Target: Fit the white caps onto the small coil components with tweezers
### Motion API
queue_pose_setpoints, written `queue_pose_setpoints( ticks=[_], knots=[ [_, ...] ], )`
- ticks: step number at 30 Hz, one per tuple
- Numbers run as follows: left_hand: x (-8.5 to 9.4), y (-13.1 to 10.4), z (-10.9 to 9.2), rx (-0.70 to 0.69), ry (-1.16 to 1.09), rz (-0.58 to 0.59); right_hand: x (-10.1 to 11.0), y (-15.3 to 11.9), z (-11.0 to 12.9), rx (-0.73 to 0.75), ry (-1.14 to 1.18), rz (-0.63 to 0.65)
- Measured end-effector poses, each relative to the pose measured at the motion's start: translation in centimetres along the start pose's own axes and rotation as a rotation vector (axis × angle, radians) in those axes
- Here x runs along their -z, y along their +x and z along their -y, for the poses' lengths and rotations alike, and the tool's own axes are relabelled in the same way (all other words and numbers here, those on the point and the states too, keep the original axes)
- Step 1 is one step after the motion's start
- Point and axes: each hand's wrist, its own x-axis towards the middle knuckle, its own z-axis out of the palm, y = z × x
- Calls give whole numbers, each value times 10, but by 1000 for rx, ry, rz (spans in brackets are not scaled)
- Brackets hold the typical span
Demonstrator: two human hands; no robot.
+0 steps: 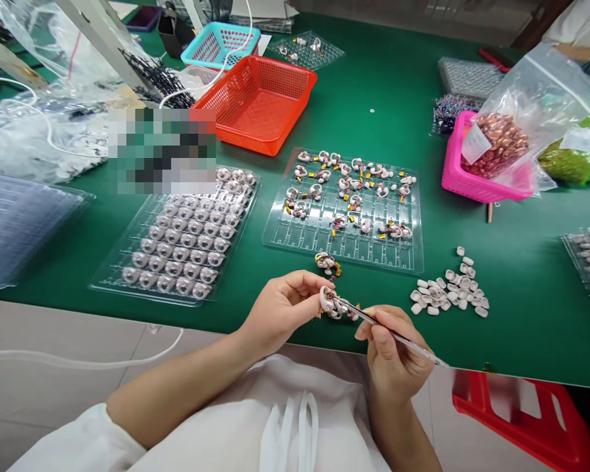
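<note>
Near the table's front edge, my left hand [282, 308] pinches a small white plastic shell [326, 298] between thumb and fingertips. My right hand [398, 351] is closed around slim metal tweezers [403, 339], whose tip reaches into the shell. More small white parts with wires lie just beneath the shell, partly hidden by the tweezers. Behind my hands a wired assembly [327, 263] rests on the table. Beyond it, a clear blister tray [314, 239] carries several white assemblies with yellow tabs. Right of my right hand is a loose pile of small white caps [450, 292].
To the left stands a clear tray [105, 278] filled with rows of white shells. A red basket [275, 134] and a blue basket [196, 49] are behind. A pink basket [452, 167] holding a bag of copper-coloured parts stands right. A red stool [545, 426] is below the edge.
</note>
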Motion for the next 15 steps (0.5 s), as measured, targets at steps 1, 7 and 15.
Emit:
queue_pose_setpoints(
  ticks=[1,7,15],
  knots=[
    [0,0,0,-1,5,-2,0,0,0,8,-8,6],
    [-2,-1,2,-37,-15,13,-4,3,2,21,0,18],
    [0,0,3,-59,40,23,-1,9,2,-116,201,60]
  ],
)
